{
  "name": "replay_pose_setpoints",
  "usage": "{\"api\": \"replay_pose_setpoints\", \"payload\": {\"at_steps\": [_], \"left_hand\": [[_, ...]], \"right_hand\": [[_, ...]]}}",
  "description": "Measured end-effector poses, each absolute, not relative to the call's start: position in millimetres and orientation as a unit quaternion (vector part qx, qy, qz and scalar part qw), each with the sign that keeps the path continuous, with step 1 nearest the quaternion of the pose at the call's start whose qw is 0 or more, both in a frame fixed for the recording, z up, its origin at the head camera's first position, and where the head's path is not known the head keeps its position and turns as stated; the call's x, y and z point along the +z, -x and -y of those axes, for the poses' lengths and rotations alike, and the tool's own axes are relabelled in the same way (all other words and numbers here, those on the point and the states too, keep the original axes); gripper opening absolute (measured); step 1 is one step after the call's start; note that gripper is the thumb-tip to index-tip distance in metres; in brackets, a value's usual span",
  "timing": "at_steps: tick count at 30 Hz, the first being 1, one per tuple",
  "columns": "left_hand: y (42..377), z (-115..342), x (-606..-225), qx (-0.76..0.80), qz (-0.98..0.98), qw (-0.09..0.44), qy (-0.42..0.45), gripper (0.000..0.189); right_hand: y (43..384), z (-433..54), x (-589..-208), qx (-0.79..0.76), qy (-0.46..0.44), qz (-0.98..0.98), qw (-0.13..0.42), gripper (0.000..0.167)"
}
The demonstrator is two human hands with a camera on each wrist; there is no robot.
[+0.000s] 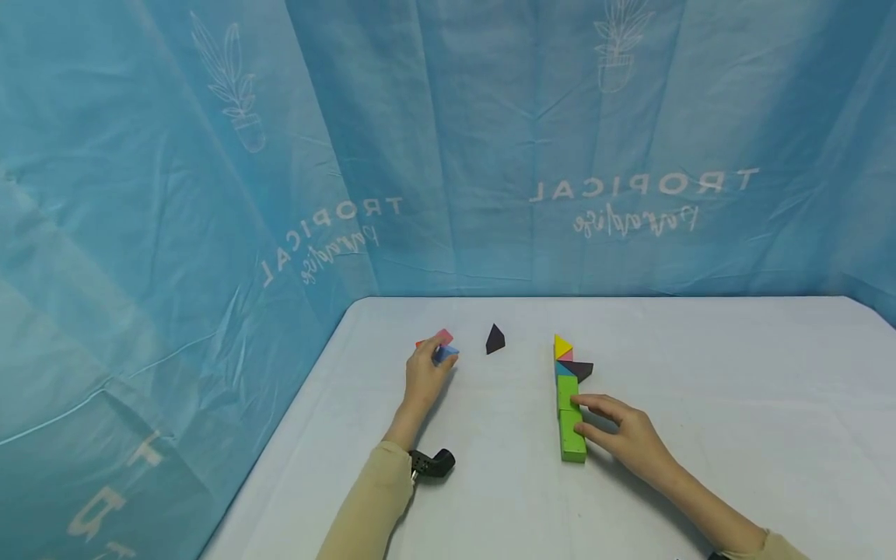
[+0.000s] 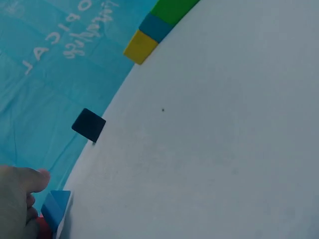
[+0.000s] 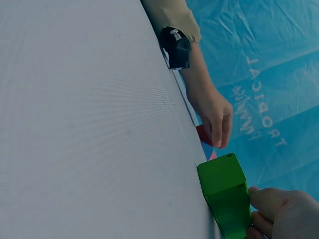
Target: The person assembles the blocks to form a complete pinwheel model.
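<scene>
"So, which step is this?"
"Probably picking up a piece: the left hand is at the blue, painted-looking triangular block, toward the back left of the bench. Can't tell whether its fingers grip. The right hand has thumb and forefinger apart, touching two green rectangular blocks."
"Next?"
"A secure pinch, I'd judge; that blue piece looks smooth and sharp-cornered."
</scene>
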State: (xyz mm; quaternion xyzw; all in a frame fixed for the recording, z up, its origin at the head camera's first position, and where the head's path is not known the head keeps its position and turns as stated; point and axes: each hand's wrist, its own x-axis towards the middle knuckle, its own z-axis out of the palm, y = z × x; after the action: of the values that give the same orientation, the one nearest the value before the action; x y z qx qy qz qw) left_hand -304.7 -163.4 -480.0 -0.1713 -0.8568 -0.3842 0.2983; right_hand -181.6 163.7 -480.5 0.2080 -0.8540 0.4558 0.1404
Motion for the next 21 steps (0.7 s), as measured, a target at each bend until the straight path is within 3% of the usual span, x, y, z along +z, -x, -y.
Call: {"api": "replay_pose_setpoints", "payload": {"at_steps": [7, 21], "left_hand": [[312, 163, -486, -0.348, 0.896, 0.238, 0.14, 0.037], [312, 164, -486, -0.423, 0.871, 0.229, 0.099, 0.025]], "right_hand": [[181, -163, -481, 0.455, -0.206, 0.855, 0.14, 0.041], [181, -163, -478, 0.457, -0.208, 0.854, 0.138, 0.041]]}}
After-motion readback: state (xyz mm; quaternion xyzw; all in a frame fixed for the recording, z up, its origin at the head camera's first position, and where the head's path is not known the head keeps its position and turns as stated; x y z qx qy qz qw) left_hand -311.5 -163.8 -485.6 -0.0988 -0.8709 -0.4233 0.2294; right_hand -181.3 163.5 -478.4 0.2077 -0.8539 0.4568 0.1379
